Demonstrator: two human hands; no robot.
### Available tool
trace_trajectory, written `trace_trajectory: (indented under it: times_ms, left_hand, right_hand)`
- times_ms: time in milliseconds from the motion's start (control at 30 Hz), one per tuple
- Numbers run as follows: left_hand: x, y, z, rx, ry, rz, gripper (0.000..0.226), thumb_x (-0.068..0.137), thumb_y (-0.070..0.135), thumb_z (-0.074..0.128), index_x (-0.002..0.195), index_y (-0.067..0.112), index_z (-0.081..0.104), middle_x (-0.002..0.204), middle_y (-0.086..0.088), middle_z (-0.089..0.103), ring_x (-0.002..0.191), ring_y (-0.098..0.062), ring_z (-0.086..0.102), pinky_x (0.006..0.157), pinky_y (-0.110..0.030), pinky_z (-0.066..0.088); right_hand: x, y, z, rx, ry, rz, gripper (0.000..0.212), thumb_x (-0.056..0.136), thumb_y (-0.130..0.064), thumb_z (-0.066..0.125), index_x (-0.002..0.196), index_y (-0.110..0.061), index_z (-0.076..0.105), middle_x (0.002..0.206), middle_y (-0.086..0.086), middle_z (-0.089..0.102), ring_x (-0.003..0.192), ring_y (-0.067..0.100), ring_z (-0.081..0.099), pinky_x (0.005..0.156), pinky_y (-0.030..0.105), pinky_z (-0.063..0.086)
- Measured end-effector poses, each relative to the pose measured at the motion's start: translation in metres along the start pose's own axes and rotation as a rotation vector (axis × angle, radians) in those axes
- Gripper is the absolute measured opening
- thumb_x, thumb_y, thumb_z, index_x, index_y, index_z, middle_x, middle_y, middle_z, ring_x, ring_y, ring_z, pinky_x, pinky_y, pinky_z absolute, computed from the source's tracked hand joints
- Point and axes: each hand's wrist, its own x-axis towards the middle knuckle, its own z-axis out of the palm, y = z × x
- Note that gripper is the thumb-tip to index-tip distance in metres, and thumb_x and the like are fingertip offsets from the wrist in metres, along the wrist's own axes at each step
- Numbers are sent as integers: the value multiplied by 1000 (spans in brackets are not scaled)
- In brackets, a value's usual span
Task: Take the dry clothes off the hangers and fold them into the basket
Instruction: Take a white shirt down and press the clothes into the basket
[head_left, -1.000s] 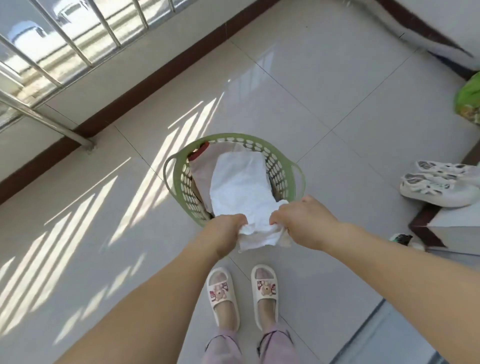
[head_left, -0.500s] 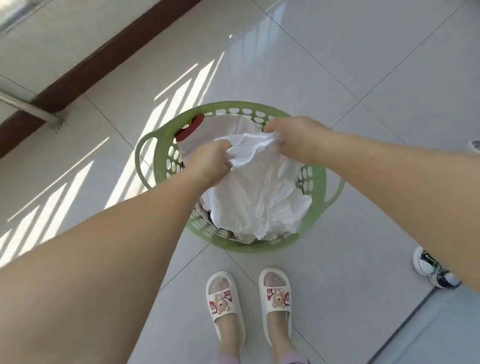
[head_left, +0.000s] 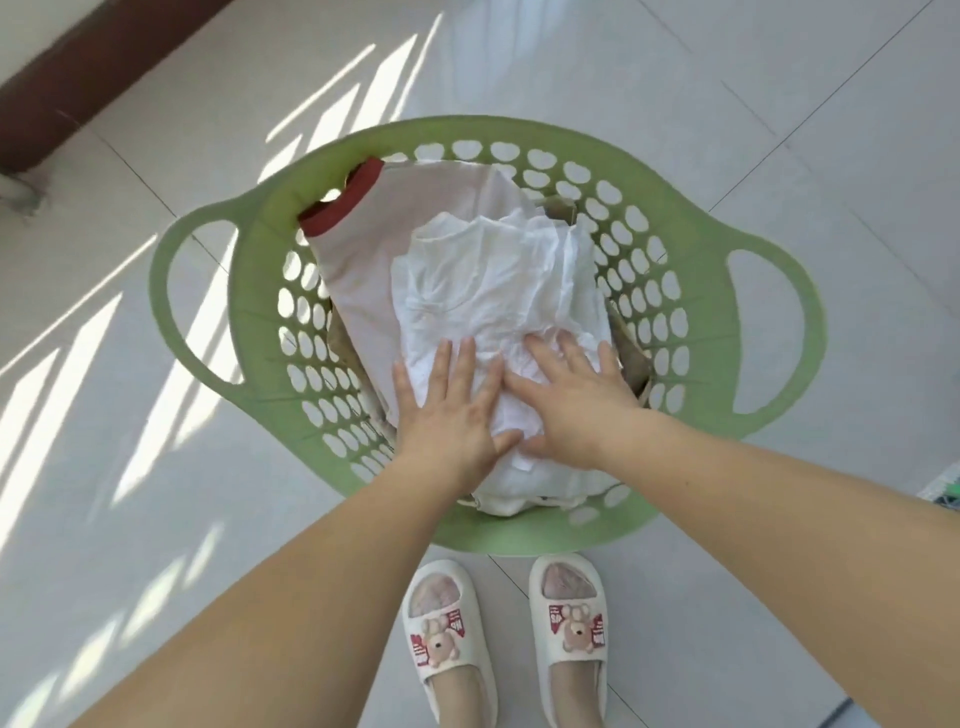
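Tiled floor (head_left: 675, 104), green basket (head_left: 769, 291), brownish contents mostly hidden under white garment (head_left: 493, 291)

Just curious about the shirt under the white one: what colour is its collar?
Dark red, on the pale pink shirt in the green basket; the head view shows it.

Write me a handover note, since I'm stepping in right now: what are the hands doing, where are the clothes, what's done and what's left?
Left hand: open, flat, pressing on the white garment.
Right hand: open, flat, pressing the same garment beside the left.
Clothes: white garment lies folded on top in the green basket, over a pale shirt with a red collar; more fabric shows underneath.
Done: this garment is folded and in the basket.
Left: lift both hands away; fetch whatever remains on the hangers, which are out of view.
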Motion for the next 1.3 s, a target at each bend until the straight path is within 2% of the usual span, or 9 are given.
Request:
trace_trajectory:
  times_ms: [267,400,500,667,900,1000,1133,1200,1300]
  left_hand:
    - [23,-8,5,5,-177,-14,75,87,68,26,147,35,-3,155,0,-23,142,-22,-22,106,-64,-13]
    - [5,-5,-25,-163,63,-59,55,95,50,32,145,28,21,158,-2,2,145,-20,-1,111,-59,-5]
    - [-20,-7,-55,-194,273,-137,48,96,35,40,141,25,29,157,-3,10,145,-19,4,113,-54,-6]
    - [-52,-20,-83,-222,402,-233,43,94,24,46,136,23,36,154,-3,17,144,-17,7,114,-49,-8]
    - [-91,-43,-92,-189,741,-278,45,81,-3,57,122,17,53,150,-11,26,143,-25,15,114,-44,-9]
    - [-103,-53,-93,-228,868,-370,62,74,-9,62,127,20,47,150,-12,18,142,-27,8,112,-44,-10]
    - [-108,-64,-103,-563,695,-570,76,85,-6,49,146,24,15,155,-12,-3,143,-31,2,118,-44,2]
    - [-106,-68,-108,-793,628,-613,75,90,-1,44,148,27,6,156,-9,5,138,-33,22,114,-42,22]
    - [-105,-71,-110,-1024,616,-599,70,93,2,39,149,25,4,150,-7,26,132,-26,36,103,-35,34]
  right_hand:
    - [32,1,18,-50,-134,4,79,87,-58,46,146,-42,-3,156,2,-18,144,33,-8,112,60,-3]
    - [14,3,-5,119,36,-7,57,91,-47,47,143,-32,27,154,2,17,141,25,19,112,51,19]
    - [-14,5,-30,124,242,40,39,96,-31,43,134,-23,42,134,-1,45,124,22,42,103,41,31]
    - [-46,5,-50,63,281,146,37,91,-13,45,127,-21,46,117,1,51,110,23,47,96,36,33]
    - [-78,-37,-64,68,299,63,37,91,-12,45,127,-20,46,121,1,50,112,22,47,98,37,33]
    - [-85,-67,-72,125,308,29,37,93,-12,45,129,-19,45,126,2,48,117,23,44,100,36,31]
    - [-87,-99,-84,150,327,-13,39,92,-12,46,131,-18,43,129,3,46,118,25,44,100,36,32]
    - [-87,-113,-88,161,331,-26,38,93,-14,47,131,-17,44,131,4,45,119,25,43,101,37,32]
    - [-88,-129,-91,186,315,-53,38,94,-17,44,132,-15,42,134,6,43,122,27,41,102,39,33]
